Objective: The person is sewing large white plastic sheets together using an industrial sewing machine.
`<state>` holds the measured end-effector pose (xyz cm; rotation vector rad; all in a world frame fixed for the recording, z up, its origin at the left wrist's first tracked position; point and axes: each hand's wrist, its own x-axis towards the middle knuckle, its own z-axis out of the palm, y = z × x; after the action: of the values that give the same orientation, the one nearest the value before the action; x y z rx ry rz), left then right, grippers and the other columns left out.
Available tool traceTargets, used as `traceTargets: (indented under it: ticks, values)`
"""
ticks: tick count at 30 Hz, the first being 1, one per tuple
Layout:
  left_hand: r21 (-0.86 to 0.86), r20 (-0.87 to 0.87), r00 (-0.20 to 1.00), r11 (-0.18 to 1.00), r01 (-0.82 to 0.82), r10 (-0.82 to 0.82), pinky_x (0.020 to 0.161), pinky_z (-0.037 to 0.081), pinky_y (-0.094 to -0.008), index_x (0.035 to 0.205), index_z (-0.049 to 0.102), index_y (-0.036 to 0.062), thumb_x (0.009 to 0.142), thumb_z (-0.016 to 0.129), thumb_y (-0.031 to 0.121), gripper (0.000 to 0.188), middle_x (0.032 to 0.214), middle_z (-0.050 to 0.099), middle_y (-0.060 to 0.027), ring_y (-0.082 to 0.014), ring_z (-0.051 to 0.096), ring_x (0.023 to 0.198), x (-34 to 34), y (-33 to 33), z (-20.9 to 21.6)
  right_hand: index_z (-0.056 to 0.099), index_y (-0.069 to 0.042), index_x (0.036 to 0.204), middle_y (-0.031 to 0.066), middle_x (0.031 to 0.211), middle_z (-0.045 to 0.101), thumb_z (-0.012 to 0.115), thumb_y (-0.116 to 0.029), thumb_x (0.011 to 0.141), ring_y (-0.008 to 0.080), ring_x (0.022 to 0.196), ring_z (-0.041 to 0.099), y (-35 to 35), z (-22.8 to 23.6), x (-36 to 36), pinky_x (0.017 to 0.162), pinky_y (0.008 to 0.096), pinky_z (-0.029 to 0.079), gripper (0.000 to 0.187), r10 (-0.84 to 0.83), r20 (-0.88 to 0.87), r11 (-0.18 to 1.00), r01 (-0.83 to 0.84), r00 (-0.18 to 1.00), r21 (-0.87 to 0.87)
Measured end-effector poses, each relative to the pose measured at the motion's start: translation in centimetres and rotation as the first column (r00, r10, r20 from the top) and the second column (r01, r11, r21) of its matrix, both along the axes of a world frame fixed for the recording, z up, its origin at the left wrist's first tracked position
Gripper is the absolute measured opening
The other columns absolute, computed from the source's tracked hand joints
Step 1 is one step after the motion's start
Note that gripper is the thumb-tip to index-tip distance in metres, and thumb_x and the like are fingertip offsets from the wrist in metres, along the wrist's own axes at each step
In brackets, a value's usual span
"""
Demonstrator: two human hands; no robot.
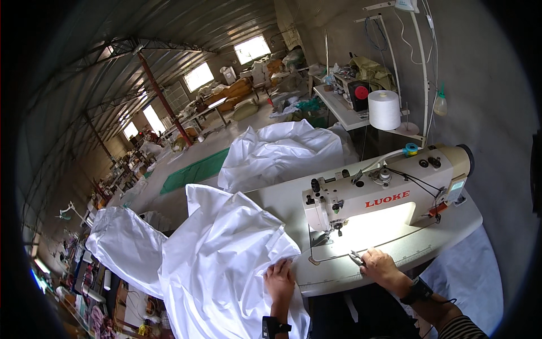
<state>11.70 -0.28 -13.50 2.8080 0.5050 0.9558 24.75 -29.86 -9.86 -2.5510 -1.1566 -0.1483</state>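
I've got the left hand (pixel 280 279) palm-down on crinkled, glossy white cloth (pixel 220 248), which spills in soft folds over the left end of the smooth, pale counter (pixel 334 272); whether those fingers pinch it, I can't tell. Over here, my right hand (pixel 382 268) has its fingers closed around slim metal snips (pixel 356 258), just in front of the boxy, hard-shelled sewing machine (pixel 389 189).

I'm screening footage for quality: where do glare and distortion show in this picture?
Head view: light washes out the bed beneath the sewing machine's arm; head view: far windows blow out white; head view: the metal roof bends toward the dark rim.
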Motion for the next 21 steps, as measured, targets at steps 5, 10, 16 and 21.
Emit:
traceTargets:
  ticks: [5,10,16,21]
  values:
    - [-0.037,0.034,0.999,0.999,0.017,-0.015,0.088,0.044,-0.0434,0.107,0.071,0.0164,0.079,0.064,0.014,0.029,0.113,0.066,0.0001,-0.0263,0.059,0.101,-1.2,-0.4,-0.4,0.056,-0.003,0.090,0.0139,0.082,0.060,0.054,-0.013,0.090,0.0283,0.078,0.065,4.1,-3.6,1.4,0.065,0.0364,0.055,0.010,-0.035,0.119,0.999,0.038,0.992,-0.028]
    - [-0.024,0.036,0.999,1.000,0.015,-0.015,0.087,0.045,-0.0429,0.106,0.071,0.0167,0.079,0.064,0.015,0.027,0.113,0.066,0.0002,-0.0262,0.060,0.100,-1.0,-1.0,-0.2,0.054,-0.005,0.091,0.0140,0.080,0.063,0.056,-0.024,0.093,0.0237,0.075,0.067,8.1,-2.4,1.5,0.066,0.0349,0.055,0.019,0.037,-0.020,0.990,-0.034,0.999,0.135]
    - [-0.070,0.039,0.999,0.997,0.030,-0.027,0.088,0.046,-0.0419,0.108,0.070,0.0149,0.078,0.064,0.012,0.030,0.116,0.066,-0.0022,-0.0262,0.061,0.102,-1.6,-0.5,-0.1,0.053,-0.002,0.097,0.0144,0.085,0.063,0.057,-0.029,0.094,0.0311,0.078,0.066,13.4,-2.8,1.5,0.066,0.0418,0.053,0.027,0.128,0.151,0.987,-0.141,0.980,0.080]
    - [-0.120,0.150,0.988,0.993,-0.017,0.035,0.101,0.039,-0.0497,0.115,0.065,0.0105,0.076,0.066,0.007,0.039,0.127,0.058,-0.0103,-0.0309,0.056,0.113,-8.6,0.0,5.4,0.054,-0.003,0.101,0.0151,0.078,0.066,0.057,-0.028,0.095,0.0336,0.072,0.067,12.6,-1.5,1.2,0.065,0.0427,0.053,0.026,0.112,-0.039,0.976,-0.103,0.993,0.193]
